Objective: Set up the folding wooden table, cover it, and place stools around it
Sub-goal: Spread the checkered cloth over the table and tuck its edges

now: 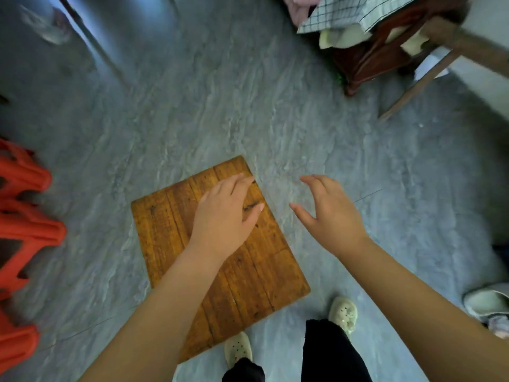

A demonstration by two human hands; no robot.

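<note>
Where the wooden surface (165, 230) sits at lower centre, the left hand (223, 216) spreads over it, released. The right hand (333, 216) is released too, over the floor (192, 106) just beside it. Red stools (24, 230) line the left edge; checked cloth (344, 15) drapes upper right.

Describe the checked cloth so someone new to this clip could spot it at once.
From the grey marbled floor, look to the top right corner, where dark red-brown wooden furniture stands. The checked cloth drapes over it. It alone has a pale ground crossed by dark grid lines; the pink fabric beside it is plain.
</note>
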